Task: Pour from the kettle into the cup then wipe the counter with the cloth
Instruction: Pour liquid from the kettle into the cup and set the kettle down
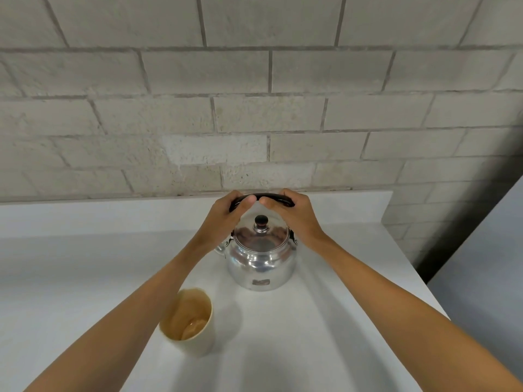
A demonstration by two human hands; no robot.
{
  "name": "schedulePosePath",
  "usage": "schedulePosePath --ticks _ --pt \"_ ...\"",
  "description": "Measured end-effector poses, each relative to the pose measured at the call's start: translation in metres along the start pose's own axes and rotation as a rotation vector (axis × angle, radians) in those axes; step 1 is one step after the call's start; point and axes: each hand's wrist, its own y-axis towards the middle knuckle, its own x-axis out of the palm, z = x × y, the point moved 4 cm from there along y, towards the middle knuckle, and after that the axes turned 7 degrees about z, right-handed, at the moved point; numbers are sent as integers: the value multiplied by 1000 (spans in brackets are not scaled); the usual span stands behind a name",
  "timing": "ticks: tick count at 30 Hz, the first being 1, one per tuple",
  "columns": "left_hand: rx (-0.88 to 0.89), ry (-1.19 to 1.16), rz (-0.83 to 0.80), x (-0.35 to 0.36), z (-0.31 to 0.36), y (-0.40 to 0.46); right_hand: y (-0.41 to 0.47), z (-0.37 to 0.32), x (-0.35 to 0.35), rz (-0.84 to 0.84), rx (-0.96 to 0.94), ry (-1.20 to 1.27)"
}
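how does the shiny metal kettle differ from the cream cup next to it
The shiny metal kettle is mirror-bright and rounded; the cream cup is matte and straight-sided. The kettle is closed by a lid with a dark knob; the cup is open-topped. Both hands grip the kettle's black handle; nothing touches the cup. Both stand upright on the white counter.

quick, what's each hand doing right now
Left hand: closed around the black arched handle of the shiny silver metal kettle.
Right hand: closed on the same handle.
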Motion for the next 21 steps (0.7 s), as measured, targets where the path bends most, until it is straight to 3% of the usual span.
schedulePosePath --ticks 7,21 --pt "9 -6 -18 4 17 -14 -10 -8 -5 59 76 50" --pt "11 -85 -32 -5 89 -49 -46 -78 -38 78 12 25"
